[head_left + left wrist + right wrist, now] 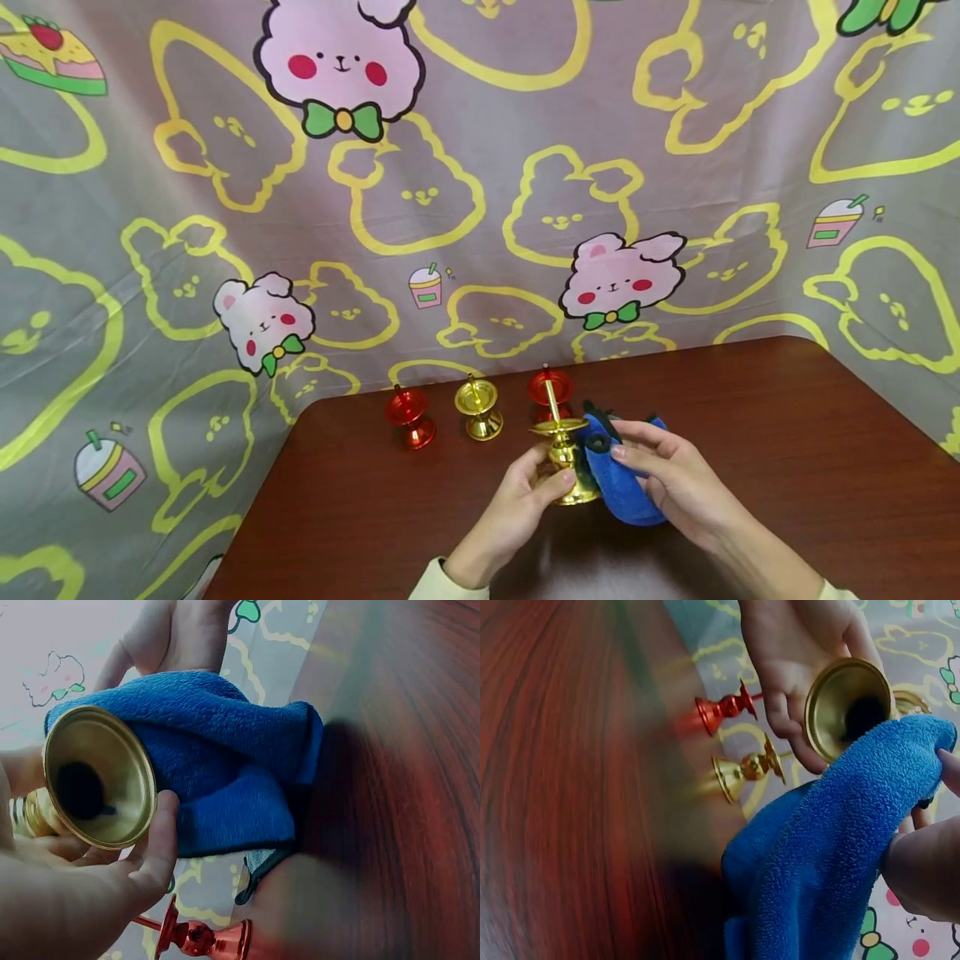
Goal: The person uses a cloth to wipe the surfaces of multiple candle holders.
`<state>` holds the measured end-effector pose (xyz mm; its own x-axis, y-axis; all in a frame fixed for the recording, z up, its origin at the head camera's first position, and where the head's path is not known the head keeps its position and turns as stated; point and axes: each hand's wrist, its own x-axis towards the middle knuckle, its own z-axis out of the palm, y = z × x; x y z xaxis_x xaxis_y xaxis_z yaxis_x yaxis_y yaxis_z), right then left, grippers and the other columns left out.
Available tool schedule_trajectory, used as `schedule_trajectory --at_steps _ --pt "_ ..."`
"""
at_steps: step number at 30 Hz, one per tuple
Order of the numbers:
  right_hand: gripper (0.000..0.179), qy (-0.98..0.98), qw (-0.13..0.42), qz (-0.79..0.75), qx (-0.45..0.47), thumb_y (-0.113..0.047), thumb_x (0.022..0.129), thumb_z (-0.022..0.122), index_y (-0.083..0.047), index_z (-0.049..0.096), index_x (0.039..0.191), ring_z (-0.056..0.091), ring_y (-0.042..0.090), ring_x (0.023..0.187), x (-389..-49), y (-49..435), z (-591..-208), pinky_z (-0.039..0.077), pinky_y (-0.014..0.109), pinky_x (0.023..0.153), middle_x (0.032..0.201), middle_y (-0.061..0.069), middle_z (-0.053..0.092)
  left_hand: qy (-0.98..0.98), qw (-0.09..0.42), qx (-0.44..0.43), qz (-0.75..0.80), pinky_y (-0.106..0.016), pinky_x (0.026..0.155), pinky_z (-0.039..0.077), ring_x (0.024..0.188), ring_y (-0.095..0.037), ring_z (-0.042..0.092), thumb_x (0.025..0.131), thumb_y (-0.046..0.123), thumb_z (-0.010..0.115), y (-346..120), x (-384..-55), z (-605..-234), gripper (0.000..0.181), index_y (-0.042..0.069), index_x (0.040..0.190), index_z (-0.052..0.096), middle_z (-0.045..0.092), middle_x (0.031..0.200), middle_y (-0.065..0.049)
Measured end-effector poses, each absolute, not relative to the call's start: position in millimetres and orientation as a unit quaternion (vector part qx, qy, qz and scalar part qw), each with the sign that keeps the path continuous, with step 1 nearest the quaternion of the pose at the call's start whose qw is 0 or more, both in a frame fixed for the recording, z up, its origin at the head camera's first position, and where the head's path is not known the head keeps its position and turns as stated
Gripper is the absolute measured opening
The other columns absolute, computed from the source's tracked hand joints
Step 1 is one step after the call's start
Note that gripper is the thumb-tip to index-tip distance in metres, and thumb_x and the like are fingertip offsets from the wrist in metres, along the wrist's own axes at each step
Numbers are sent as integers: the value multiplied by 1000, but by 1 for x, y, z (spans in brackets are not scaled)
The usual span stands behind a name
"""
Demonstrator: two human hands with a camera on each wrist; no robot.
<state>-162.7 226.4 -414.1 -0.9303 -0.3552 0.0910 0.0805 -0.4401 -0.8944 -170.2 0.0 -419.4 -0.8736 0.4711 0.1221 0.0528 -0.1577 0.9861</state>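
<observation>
My left hand [517, 496] grips a shiny gold candle holder [579, 490] by its stem, above the table. The holder has a thin spike on its dish, and its hollow, flared base [127, 765] faces the left wrist camera. A blue cloth [628, 493] with dark edging hangs from my right hand [678, 479], pinched between thumb and fingers. The cloth lies close against the holder's right side; whether it touches the metal there I cannot tell. In the right wrist view the cloth [832, 832] hides part of the holder's base [817, 712].
Behind the hands, a red candle holder [406, 408], a gold one [477, 400] and another red one [551, 388] stand in a row on the dark wooden table [337, 517]. The last is partly hidden by the held holder. A patterned curtain [480, 167] rises behind the table.
</observation>
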Motion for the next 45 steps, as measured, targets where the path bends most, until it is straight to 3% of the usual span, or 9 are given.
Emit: schedule_trajectory --at_steps 5,9,15,23,26,31,39,45 --pt "30 473 162 -854 -143 -7 107 44 -14 67 126 64 18 114 -162 226 -416 53 33 92 125 4 67 622 113 153 760 -27 83 50 99 -16 62 91 0 66 1 -171 -419 41 -3 128 46 64 114 -9" --pt "34 455 170 -862 -147 -4 106 42 -11 70 124 62 18 118 -163 225 -418 49 31 99 125 5 67 623 96 137 764 -27 74 53 86 -12 64 94 2 64 0 -174 -419 32 -6 120 48 68 105 -8" --pt "26 503 96 -851 -116 0 101 56 -12 74 115 64 11 113 -163 211 -423 49 26 96 119 1 69 635 82 154 752 -25 77 52 86 -10 65 97 2 60 0 -174 -421 30 -12 121 49 70 105 -14" --pt "7 552 14 -834 -14 -3 95 67 -8 71 94 65 10 87 -161 191 -420 55 24 80 92 2 68 645 83 188 736 -22 78 50 88 -7 63 97 -2 61 2 -171 -425 30 -11 124 52 69 106 -16" --pt "2 570 2 -822 15 -7 95 69 -5 69 95 62 9 82 -161 186 -417 54 22 74 89 1 65 649 77 197 731 -22 77 51 88 -8 63 97 -2 61 3 -171 -425 30 -9 125 54 68 106 -18" --pt "17 625 -10 -779 54 -18 94 73 -3 66 99 54 9 75 -162 183 -415 47 22 64 83 -2 59 653 80 212 722 -22 79 50 90 -8 63 98 -1 59 2 -169 -425 29 -9 125 52 67 109 -23" --pt "41 688 -1 -726 23 -32 105 54 1 59 130 61 13 101 -161 186 -420 50 26 84 114 8 66 644 103 232 722 -23 80 51 89 -8 64 99 1 57 1 -169 -424 30 -11 126 48 65 109 -28" --pt "47 633 45 -772 17 -34 107 50 2 52 136 65 15 92 -161 186 -423 55 30 78 109 8 68 632 120 229 730 -23 80 52 85 -7 65 100 2 56 2 -169 -426 32 -13 126 45 65 106 -32"
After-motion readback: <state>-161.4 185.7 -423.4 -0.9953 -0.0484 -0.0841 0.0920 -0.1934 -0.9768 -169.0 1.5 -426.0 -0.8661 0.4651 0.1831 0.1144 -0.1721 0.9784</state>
